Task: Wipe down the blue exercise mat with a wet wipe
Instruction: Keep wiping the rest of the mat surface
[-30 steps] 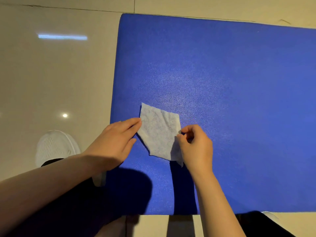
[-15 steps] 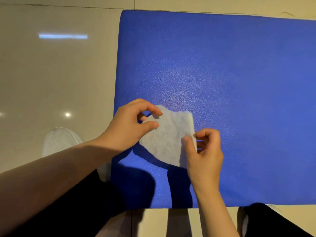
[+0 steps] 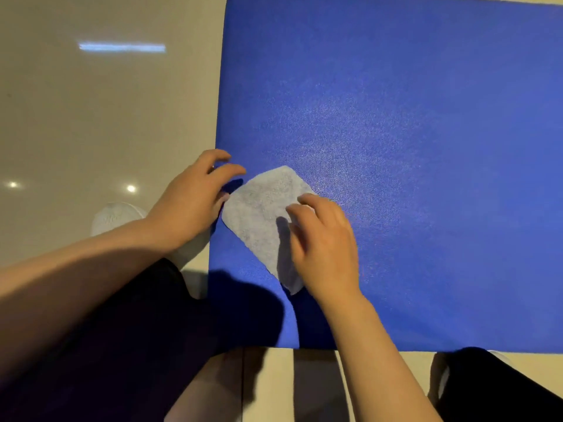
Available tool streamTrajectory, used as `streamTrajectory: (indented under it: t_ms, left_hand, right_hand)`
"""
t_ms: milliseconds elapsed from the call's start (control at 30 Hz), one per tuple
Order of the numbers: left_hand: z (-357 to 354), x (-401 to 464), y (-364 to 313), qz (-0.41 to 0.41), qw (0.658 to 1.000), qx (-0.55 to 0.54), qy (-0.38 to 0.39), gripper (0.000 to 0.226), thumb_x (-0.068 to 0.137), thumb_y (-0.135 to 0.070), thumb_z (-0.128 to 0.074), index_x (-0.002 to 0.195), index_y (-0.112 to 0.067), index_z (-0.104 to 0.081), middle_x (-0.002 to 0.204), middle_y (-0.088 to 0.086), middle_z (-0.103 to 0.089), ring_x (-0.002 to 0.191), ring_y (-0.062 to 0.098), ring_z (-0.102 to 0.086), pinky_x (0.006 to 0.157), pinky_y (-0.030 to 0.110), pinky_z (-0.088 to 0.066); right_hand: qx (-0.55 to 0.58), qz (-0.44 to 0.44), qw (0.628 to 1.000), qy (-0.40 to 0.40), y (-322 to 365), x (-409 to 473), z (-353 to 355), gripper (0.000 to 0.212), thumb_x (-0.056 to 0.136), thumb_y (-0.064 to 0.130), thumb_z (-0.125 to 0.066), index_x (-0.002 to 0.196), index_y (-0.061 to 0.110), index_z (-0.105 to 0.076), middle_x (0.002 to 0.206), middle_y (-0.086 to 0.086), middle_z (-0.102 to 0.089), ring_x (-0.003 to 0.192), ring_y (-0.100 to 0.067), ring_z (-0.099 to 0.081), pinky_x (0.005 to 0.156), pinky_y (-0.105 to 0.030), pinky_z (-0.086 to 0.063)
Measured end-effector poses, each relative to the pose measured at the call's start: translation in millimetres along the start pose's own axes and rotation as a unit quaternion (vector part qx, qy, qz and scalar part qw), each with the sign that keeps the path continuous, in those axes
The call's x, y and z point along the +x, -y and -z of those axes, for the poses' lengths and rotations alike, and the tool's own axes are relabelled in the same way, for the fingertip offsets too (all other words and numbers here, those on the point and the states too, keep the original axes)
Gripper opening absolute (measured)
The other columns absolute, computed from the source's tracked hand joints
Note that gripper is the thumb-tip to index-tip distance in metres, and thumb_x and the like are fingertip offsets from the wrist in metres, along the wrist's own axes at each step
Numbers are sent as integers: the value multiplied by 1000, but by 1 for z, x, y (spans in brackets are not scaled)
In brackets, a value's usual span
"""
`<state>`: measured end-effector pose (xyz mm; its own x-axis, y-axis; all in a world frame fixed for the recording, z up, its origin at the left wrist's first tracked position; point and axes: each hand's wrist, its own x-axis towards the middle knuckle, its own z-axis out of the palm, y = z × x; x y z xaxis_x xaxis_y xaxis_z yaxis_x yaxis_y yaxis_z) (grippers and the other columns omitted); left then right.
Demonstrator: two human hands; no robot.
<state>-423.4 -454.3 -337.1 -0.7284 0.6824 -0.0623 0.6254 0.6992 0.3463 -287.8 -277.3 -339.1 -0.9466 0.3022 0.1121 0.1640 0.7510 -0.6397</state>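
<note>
The blue exercise mat (image 3: 426, 147) lies flat on the floor and fills the middle and right of the view. A white wet wipe (image 3: 262, 211) is spread flat on the mat near its left edge. My right hand (image 3: 326, 242) rests on the wipe's right part, fingers bent down onto it and covering that side. My left hand (image 3: 192, 202) hovers at the mat's left edge with loosely curled fingers, its thumb close to the wipe's left corner. Whether the thumb touches the wipe is unclear.
Glossy beige floor tiles (image 3: 106, 117) stretch to the left and along the mat's near edge. My white shoe (image 3: 115, 214) stands just left of the mat, and my dark trouser legs (image 3: 122, 345) fill the bottom of the view.
Both hands held the wipe up by its edges before. Now it lies flat on the mat, the left hand has let go, and the right hand lies on top of it.
</note>
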Motion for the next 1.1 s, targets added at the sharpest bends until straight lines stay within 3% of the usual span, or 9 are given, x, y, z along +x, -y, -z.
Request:
streamTrajectory:
  t_ms: [100,200,300,400,500,633,733,967,1100]
  left_hand:
    - [2,-4,-2,6,1000,2,17,35,88,-21,-58,121,-11,-65,128,15,-55,106,36,-58,87,38,-45]
    - [-2,-6,-14,-172,983,52,40,33,89,-28,-51,116,-14,-66,127,13,-60,107,33,-57,83,39,-43]
    - [-18,-13,-25,-218,968,79,98,45,93,-39,-42,126,-19,-65,134,12,-59,113,30,-60,88,36,-49]
    - [-33,-21,-24,-230,955,124,137,53,95,-48,-30,132,-27,-61,142,12,-53,124,31,-57,99,44,-45]
    - [-34,-22,-19,-227,954,134,144,52,96,-49,-29,136,-31,-57,147,10,-47,134,30,-44,104,48,-29]
    - [-37,-23,-16,-252,948,129,146,52,97,-50,-29,142,-34,-48,152,10,-39,138,28,-26,109,48,-24]
    - [-38,-21,-13,-267,945,107,156,52,100,-51,-22,144,-33,-43,155,11,-34,140,30,-23,114,48,-24]
    - [-33,-13,-10,-353,909,126,182,54,101,-49,-25,141,-24,-51,151,13,-40,136,43,-39,105,59,-33]
    - [-25,-13,-15,-313,937,59,145,47,100,-39,-35,136,-16,-56,149,15,-44,134,37,-43,110,49,-36]
  right_hand:
    - [16,-145,988,-41,-11,0,-2,38,86,21,-55,120,6,-65,127,-13,-58,115,-26,-46,97,-38,-40]
    - [-43,-202,978,7,-23,-11,-3,49,85,28,-56,128,6,-61,136,-13,-53,120,-34,-44,100,-48,-38]
    - [-37,-177,983,-8,-29,-12,-6,27,85,16,-66,111,9,-67,130,-9,-57,116,-24,-42,96,-40,-36]
    - [74,-170,983,-19,-22,-10,-1,13,85,3,-62,85,16,-60,101,1,-65,95,-19,-55,81,-32,-42]
    - [296,-298,908,-9,-13,-10,8,29,88,5,-66,78,28,-51,66,14,-56,63,-9,-49,63,-31,-41]
    - [370,-405,836,-29,-17,-13,27,32,84,-3,-70,90,23,-52,61,2,-61,55,-17,-56,55,-34,-49]
    - [304,-418,855,-40,-26,-20,41,39,79,1,-78,92,27,-51,62,3,-58,49,-13,-58,51,-32,-49]
    - [88,-406,908,-58,-41,-29,54,30,84,19,-74,100,24,-50,64,3,-55,69,-23,-59,73,-43,-49]
    - [29,-220,973,-57,-34,-19,53,15,91,15,-63,105,13,-62,85,1,-60,79,-21,-57,72,-32,-42]
